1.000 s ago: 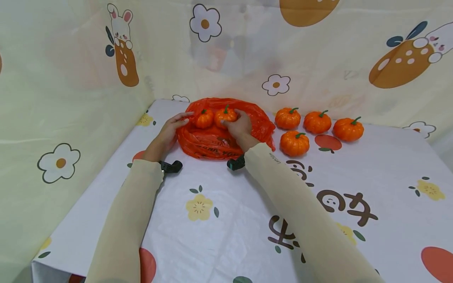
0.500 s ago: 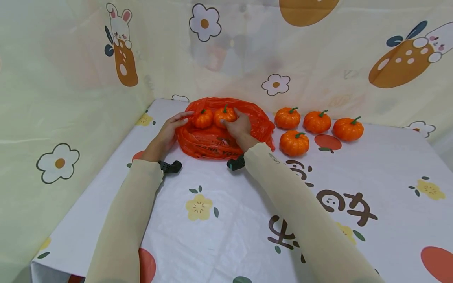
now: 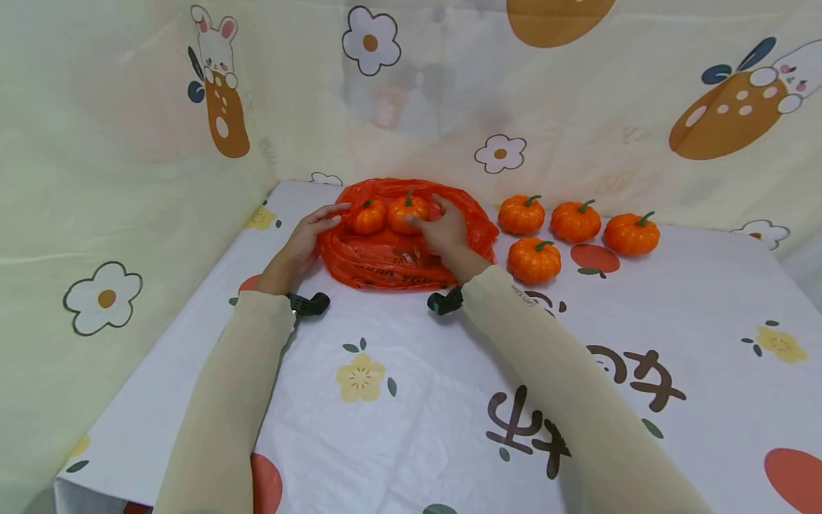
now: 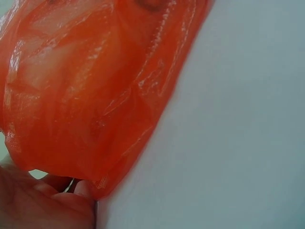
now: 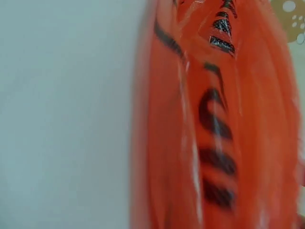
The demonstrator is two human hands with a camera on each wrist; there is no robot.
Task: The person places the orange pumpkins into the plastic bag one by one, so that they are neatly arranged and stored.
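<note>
A red plastic bag [image 3: 375,270] with dark lettering lies spread on the table, its mouth facing up. Two small orange pumpkins with green stems sit inside it: a left one [image 3: 369,217] and a right one [image 3: 404,215]. At the bag's left side, my left hand [image 3: 308,235] holds the rim. The left wrist view shows its fingers [image 4: 85,188] at the bag's edge, partly hidden by the film [image 4: 71,119]. My right hand [image 3: 452,233] is over the bag, just right of the right pumpkin, thumb and fingers spread apart. The bag's lettered side [image 5: 219,124] fills much of the right wrist view.
Right of the bag stand several more pumpkins: three in a back row, including a middle one [image 3: 576,222] and a far-right one [image 3: 632,235], and a nearer one [image 3: 534,261]. A patterned cloth covers the table [image 3: 417,400]; patterned sheets [image 3: 437,93] rise behind and left.
My right hand has let go of the right pumpkin and drawn back a little to the right, its fingers spreading. The pumpkin stays in the bag; my left hand has hardly moved.
</note>
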